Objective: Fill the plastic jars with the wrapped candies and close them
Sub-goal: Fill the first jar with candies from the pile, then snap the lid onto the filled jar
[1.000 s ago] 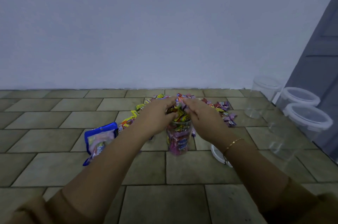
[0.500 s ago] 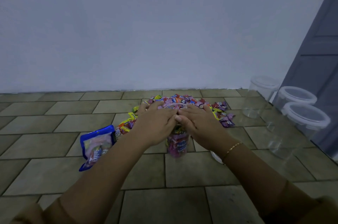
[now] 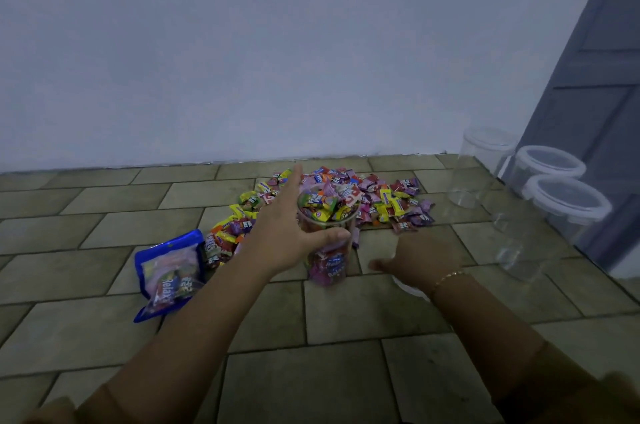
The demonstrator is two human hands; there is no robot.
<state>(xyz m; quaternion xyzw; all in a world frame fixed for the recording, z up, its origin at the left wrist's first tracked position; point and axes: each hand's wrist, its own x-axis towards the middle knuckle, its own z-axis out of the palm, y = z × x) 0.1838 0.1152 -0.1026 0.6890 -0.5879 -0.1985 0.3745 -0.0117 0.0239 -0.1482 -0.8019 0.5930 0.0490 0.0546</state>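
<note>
Head view: jar (image 3: 328, 250) brimming with candies (image 3: 325, 204).

A floor of rectangular brown stone tiles (image 3: 346, 368) fills the lower half. A plain pale wall (image 3: 277, 43) rises from nine to one o'clock. A grey panelled door (image 3: 602, 77) stands at three o'clock.

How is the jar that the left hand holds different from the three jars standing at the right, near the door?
The held jar is packed with wrapped candies up to its rim; the three jars at the right look empty. The held jar has no lid on; those three each carry a lid. The left hand grips the held jar; nothing touches the three. All are clear plastic and stand upright on the tiled floor.
</note>
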